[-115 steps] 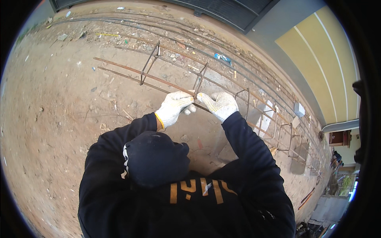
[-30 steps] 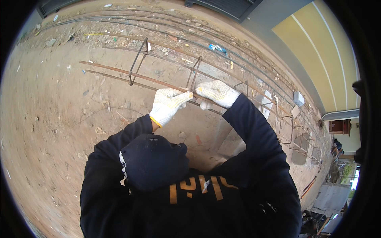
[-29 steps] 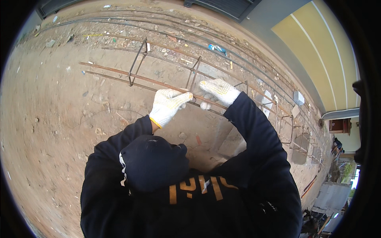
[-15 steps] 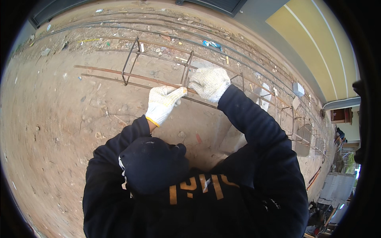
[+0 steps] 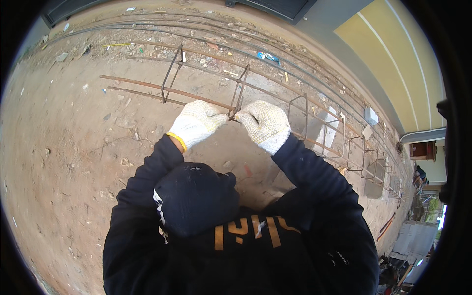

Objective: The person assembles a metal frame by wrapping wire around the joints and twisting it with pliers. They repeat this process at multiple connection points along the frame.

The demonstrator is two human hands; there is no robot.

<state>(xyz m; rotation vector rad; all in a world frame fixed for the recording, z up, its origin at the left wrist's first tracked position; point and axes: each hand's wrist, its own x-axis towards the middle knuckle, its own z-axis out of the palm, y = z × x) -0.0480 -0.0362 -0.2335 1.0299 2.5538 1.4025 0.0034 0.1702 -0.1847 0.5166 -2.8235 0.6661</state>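
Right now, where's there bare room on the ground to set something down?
Most room is the dirt left of the left hand, below the metal frame's left end; small scraps dot it. A smaller patch lies between the right hand and the cap. It's crowded beyond that hand, where the frame stretches away, and along the littered strip by the blue wrapper.

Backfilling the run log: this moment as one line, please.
left hand: gloved, fingers curled at bar/stirrup corner | right hand: gloved, fingers curled, same corner | held item: too small to tell
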